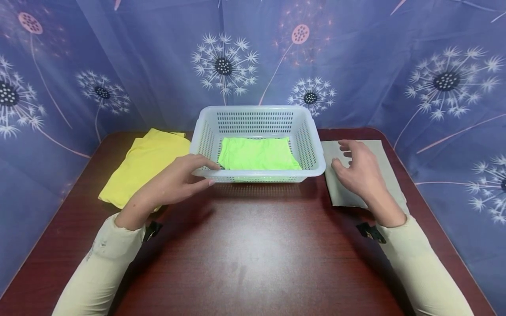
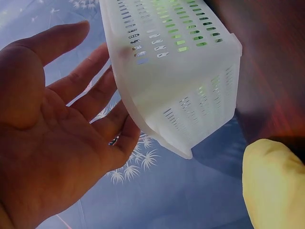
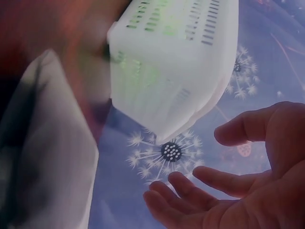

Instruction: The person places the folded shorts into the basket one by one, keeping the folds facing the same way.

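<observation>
A white perforated plastic basket (image 1: 257, 176) stands at the back middle of the table, with a folded bright green cloth (image 1: 258, 153) lying inside. My left hand (image 1: 178, 177) is at the basket's front left corner, fingertips right at the rim, thumb apart from the fingers. The left wrist view shows its fingers (image 2: 95, 90) spread beside the basket's wall, curled round nothing. To the right of the basket, my right hand (image 1: 359, 169) hovers over a folded grey cloth (image 1: 344, 193). Its fingers are loosely bent and hold nothing in the right wrist view.
A folded yellow cloth (image 1: 146, 162) lies left of the basket, partly behind my left forearm. The dark red-brown table (image 1: 253, 245) meets a blue curtain (image 1: 158, 52) with dandelion prints at the back and sides.
</observation>
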